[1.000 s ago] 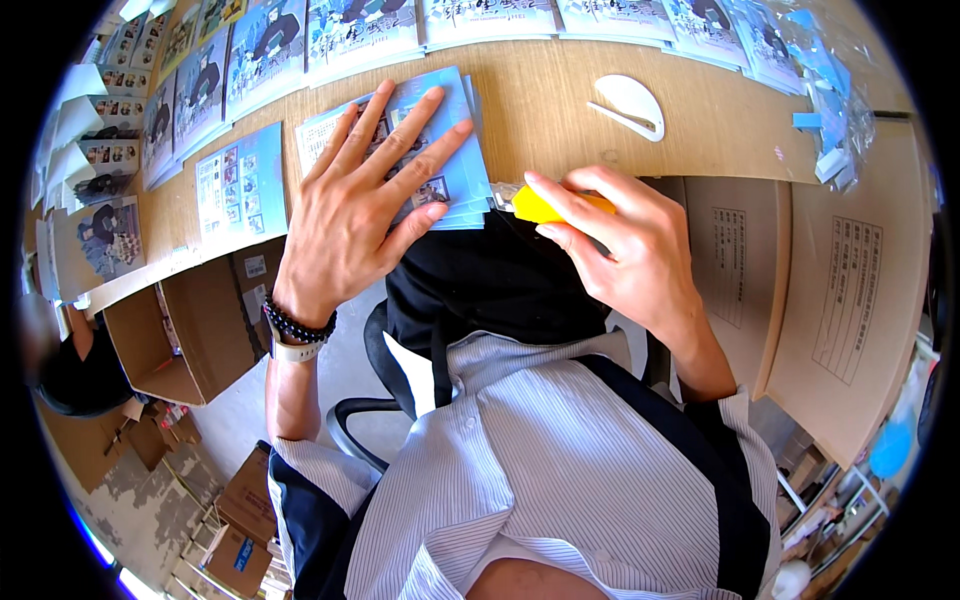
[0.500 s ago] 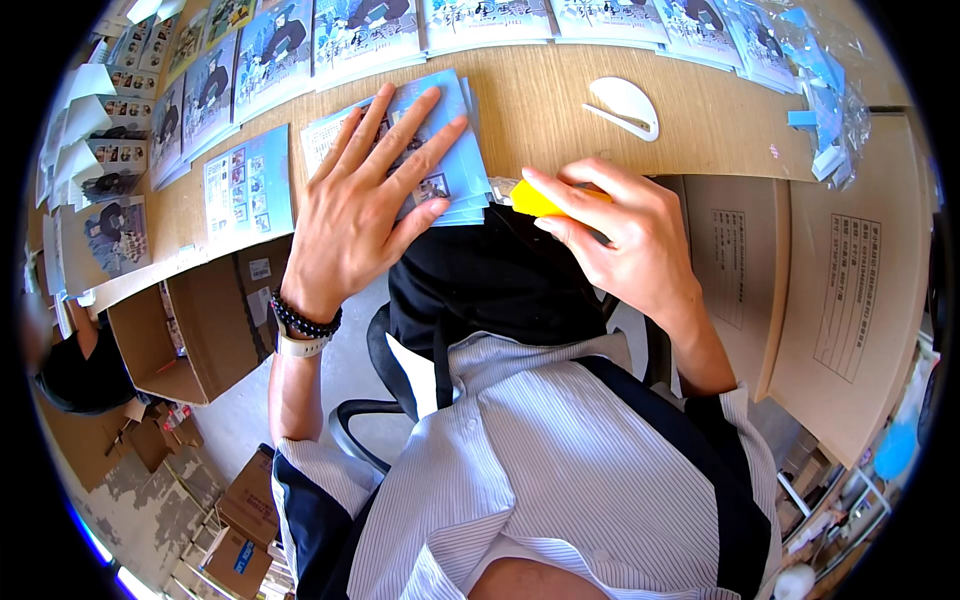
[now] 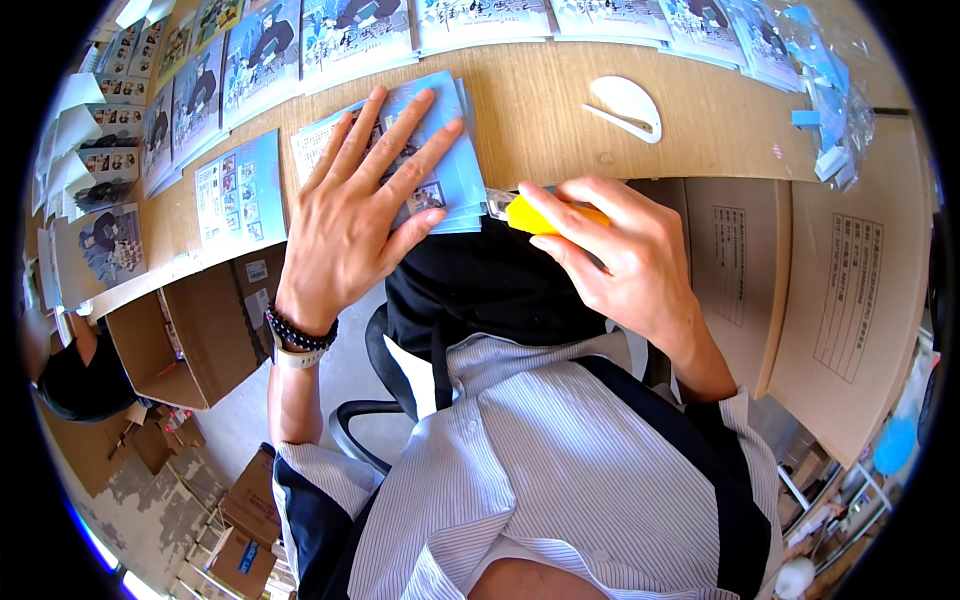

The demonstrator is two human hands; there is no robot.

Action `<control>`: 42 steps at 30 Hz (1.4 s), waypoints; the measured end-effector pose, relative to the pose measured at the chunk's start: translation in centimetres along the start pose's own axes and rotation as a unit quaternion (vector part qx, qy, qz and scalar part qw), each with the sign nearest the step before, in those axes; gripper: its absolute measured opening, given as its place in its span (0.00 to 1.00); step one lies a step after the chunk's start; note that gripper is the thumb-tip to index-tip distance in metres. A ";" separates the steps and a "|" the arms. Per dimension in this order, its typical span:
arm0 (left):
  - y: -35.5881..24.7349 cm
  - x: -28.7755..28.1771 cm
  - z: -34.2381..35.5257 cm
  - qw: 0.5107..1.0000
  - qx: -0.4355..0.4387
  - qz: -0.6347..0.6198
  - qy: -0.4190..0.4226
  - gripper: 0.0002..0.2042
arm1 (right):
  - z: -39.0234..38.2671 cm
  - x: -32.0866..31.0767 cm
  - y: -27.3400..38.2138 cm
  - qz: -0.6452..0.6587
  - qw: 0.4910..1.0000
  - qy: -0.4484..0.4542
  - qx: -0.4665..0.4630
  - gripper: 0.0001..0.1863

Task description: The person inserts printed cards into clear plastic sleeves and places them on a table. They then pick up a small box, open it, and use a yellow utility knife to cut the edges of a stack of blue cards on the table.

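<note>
1. The left hand lies flat, fingers spread, pressing a stack of glossy blue booklets at upper centre of the frame.
2. The right hand pinches a yellow plastic cutter, its long axis running left-right, tip pointing left at the stack's lower right corner.
3. Both rest on a pale wooden table.

The left hand lies flat (fingers spread) on blue booklets; the right hand grips a yellow cutter.
</note>
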State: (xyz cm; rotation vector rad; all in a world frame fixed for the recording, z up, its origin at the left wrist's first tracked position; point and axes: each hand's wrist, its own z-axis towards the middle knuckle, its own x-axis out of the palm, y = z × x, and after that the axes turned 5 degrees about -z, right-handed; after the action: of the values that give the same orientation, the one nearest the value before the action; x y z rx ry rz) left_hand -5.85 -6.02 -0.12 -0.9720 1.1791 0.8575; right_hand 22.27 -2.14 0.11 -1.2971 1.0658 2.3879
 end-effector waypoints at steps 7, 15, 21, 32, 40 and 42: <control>0.0 0.0 0.0 1.000 0.007 -0.007 0.000 0.37 | 0.0 -0.5 -0.1 -0.006 1.000 0.011 -0.010 0.26; 0.3 0.2 0.0 1.000 0.015 -0.001 -0.009 0.37 | -0.1 -1.6 -0.5 0.045 0.995 0.077 -0.039 0.25; 0.4 0.5 -0.2 1.000 0.021 -0.002 -0.007 0.37 | -0.8 -2.1 -1.0 0.026 0.999 0.024 -0.003 0.27; 0.4 0.3 -0.1 1.000 0.014 -0.010 0.000 0.37 | -0.2 -0.2 -1.1 0.024 0.999 0.013 -0.024 0.25; 0.5 0.5 -0.2 1.000 0.017 0.002 0.002 0.38 | -0.3 -0.5 -1.3 0.030 0.999 0.024 -0.019 0.26; 0.5 0.6 -0.2 1.000 0.017 0.003 0.002 0.38 | -0.3 -0.6 -1.3 0.025 0.999 0.026 -0.021 0.26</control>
State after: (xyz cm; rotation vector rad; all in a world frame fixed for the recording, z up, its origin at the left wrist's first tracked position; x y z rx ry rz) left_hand -6.26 -6.00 -0.80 -0.9439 1.1976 0.8381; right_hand 23.47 -1.33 -0.13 -1.3685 1.0813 2.4375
